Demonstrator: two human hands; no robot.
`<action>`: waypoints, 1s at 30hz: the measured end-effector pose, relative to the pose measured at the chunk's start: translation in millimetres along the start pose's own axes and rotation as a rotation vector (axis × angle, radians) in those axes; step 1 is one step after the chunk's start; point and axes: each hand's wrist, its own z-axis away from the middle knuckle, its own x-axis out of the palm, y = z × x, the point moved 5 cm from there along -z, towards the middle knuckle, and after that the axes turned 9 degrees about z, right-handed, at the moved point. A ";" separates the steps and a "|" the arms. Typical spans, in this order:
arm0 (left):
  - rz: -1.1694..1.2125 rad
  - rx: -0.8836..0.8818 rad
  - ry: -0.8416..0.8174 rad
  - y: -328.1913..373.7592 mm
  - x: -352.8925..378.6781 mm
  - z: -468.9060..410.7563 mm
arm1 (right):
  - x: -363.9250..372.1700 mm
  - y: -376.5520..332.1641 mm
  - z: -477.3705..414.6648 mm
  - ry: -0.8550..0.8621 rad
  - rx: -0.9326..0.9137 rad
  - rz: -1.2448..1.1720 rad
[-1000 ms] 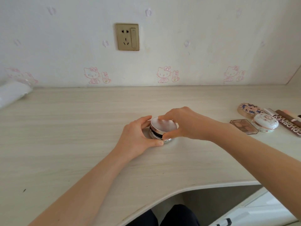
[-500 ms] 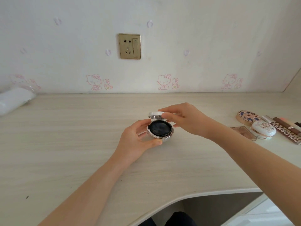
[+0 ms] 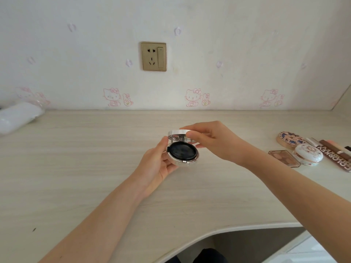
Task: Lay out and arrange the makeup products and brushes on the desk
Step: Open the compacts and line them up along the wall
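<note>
Two hands hold an open round silver compact (image 3: 177, 162) at the centre of the head view, over the pale wood counter (image 3: 76, 168). The left hand (image 3: 157, 166) grips its base from 8 o'clock. The right hand (image 3: 212, 143) pinches the raised lid (image 3: 178, 132) at 12 o'clock. Inside is a black disc (image 3: 182, 151), possibly a puff. At 3 o'clock on the counter lie a floral compact (image 3: 289, 139), a white compact (image 3: 308, 154), a palette (image 3: 284, 157) and brown tubes (image 3: 338, 154).

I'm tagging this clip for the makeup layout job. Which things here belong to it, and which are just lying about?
Belong: open silver compact, base held by left hand, lid pinched by right hand; floral compact; white domed compact; eyeshadow palette; Colorkey box; desk.
Lying about: white wrapped bundle at far left; wall socket.
</note>
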 end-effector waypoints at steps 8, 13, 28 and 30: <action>-0.263 0.098 -0.037 5.1 -9.6 -5.2 | 12.0 13.0 9.4 -0.020 0.026 0.073; -0.703 0.205 0.064 9.8 -16.1 -5.6 | 19.0 21.0 17.2 -0.031 0.032 0.197; -0.945 0.249 0.028 -5.7 -14.5 -4.8 | 17.9 25.4 16.8 -0.001 0.058 0.228; -0.960 0.267 0.019 -6.3 -14.4 -4.9 | 16.8 26.2 14.3 -0.008 0.080 0.231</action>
